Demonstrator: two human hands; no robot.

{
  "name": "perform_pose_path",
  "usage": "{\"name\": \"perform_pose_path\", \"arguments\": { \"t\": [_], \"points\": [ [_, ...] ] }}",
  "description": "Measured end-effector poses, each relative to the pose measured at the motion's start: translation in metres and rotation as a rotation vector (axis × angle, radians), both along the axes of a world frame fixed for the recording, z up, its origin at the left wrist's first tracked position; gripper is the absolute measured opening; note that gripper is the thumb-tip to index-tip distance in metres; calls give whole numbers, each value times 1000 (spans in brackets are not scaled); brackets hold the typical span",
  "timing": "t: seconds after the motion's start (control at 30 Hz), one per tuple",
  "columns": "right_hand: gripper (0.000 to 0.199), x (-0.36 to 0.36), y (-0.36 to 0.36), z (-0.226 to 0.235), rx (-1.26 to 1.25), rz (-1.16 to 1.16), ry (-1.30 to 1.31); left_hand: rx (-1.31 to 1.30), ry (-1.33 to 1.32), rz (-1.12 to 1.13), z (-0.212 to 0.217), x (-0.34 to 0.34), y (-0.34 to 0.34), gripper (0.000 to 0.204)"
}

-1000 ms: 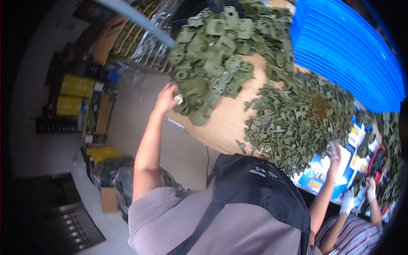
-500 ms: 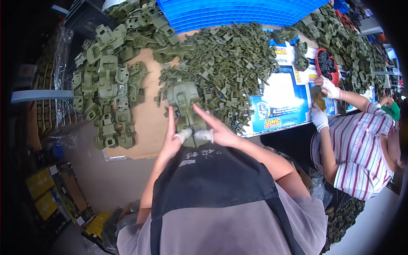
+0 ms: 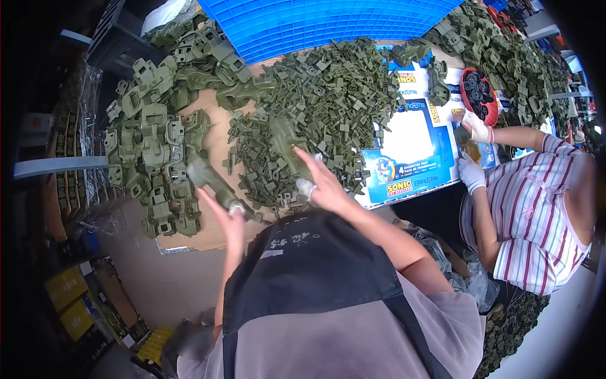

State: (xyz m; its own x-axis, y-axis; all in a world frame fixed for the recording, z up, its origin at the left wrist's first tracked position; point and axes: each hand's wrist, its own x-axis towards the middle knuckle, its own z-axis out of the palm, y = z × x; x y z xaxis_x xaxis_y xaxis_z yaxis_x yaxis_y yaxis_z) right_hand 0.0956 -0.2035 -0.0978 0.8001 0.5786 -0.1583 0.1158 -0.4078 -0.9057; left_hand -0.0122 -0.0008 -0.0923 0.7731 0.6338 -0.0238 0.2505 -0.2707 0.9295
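Cluttered with olive-green plastic mouldings, the cardboard-topped workbench [image 3: 189,234] runs beneath a blue ribbed crate [image 3: 315,25] at its far edge; a heap of large green housings [image 3: 151,145] lies to my left and a spread of small green clips [image 3: 328,101] straight ahead. My left hand [image 3: 230,221] is closed round a long green part [image 3: 211,183], which slants up and away from my palm toward the housings; my right hand [image 3: 322,186] grips a second green piece [image 3: 287,148], its upper end lying over the clip pile, fingers curled about its lower end. Motion blur smears both pieces, so I cannot say exactly what shape each has, nor whether they are meant to mate. Both pieces sit in my own grips, well apart from each other, with the near edge of the clip pile between them. To handle them well, I judge, I should hold each one near its lower end as now, keep the wrists steady, and lift clear of the loose clips so none snag or scatter off the bench. At right a co-worker in a striped shirt [image 3: 536,215], wearing white gloves [image 3: 472,174], works beside a red tray [image 3: 476,95] of dark parts and a printed blue-and-white carton [image 3: 410,151] lying flat on the bench.
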Motion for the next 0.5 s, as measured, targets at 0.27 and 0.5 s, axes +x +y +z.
{"name": "perform_pose_path", "arguments": {
  "t": [0.27, 0.5],
  "points": [
    [31, 68, -118, -57, -495, -458, -599, -1329, -152, -330, 1, 0, 17, 69],
    [35, 90, -119, -89, -424, -444, -626, -1094, 50, -407, 7, 44, -13, 54]
  ]
}}
